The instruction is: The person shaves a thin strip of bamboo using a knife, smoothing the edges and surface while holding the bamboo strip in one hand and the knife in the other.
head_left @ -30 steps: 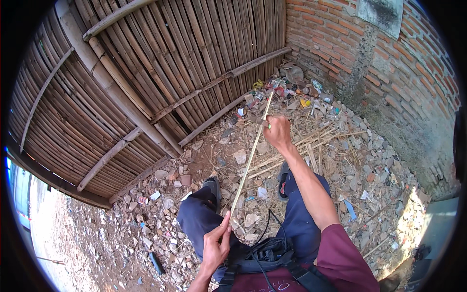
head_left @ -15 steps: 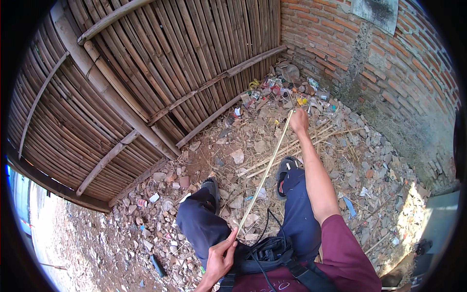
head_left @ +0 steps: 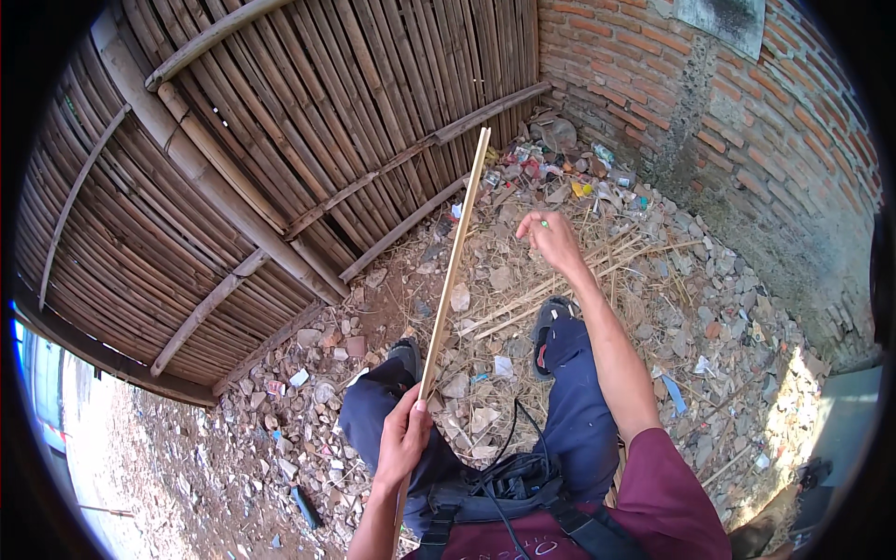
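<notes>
Bamboo strip point(head_left: 453, 266) above rubble point(head_left: 355, 346) and litter point(head_left: 534, 168)

Filling the left and top, a wall of brown bamboo-like poles point(head_left: 373, 121), braced by cross rails point(head_left: 523, 97), meeting a worn red brick wall point(head_left: 625, 84) in a corner. High on the bricks, 1 grey panel point(head_left: 721, 21). Low in that corner, a heap of coloured litter point(head_left: 534, 170), with 1 yellow scrap point(head_left: 581, 189) near. Across the ground, loose rubble point(head_left: 686, 322). At lower left, 1 dark tube-shaped object point(head_left: 304, 507); at right, 1 blue strip point(head_left: 674, 394).
</notes>
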`<state>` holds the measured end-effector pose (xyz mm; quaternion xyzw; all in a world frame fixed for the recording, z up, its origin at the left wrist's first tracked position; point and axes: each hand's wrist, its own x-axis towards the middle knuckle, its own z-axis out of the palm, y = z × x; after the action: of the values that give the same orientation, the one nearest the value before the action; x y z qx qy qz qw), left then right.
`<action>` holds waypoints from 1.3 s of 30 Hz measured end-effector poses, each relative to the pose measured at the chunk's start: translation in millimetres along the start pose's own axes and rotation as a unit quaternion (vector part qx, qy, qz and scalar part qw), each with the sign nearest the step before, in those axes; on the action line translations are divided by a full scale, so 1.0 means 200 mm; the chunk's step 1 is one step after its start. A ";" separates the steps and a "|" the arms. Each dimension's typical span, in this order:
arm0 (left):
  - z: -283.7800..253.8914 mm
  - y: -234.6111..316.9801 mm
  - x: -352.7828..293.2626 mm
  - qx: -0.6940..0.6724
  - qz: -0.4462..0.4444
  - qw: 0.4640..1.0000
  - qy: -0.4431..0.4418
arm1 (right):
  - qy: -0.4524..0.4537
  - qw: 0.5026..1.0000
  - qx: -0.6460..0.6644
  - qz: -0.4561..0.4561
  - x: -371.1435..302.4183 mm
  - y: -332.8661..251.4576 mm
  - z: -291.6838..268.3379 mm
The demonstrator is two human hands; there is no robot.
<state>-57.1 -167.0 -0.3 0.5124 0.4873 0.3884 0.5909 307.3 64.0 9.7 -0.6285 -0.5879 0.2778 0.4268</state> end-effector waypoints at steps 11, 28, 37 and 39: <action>0.08 0.15 0.17 -0.009 0.015 0.999 0.032 | 0.008 0.985 0.020 -0.174 -0.29 -0.29 0.25; 0.15 0.22 0.24 0.160 0.095 0.978 0.095 | 0.033 0.958 -0.107 -0.262 -0.34 -0.30 0.37; 0.19 0.22 0.23 0.171 0.084 0.976 0.110 | 0.047 0.955 -0.079 -0.281 -0.36 -0.29 0.38; 0.20 0.22 0.24 0.172 0.088 0.975 0.111 | 0.053 0.952 -0.078 -0.290 -0.36 -0.31 0.39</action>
<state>-6.4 -121.3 35.0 0.6011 0.5618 0.4039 0.4000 198.7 5.8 14.4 -0.4755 -0.7416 0.0618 0.4692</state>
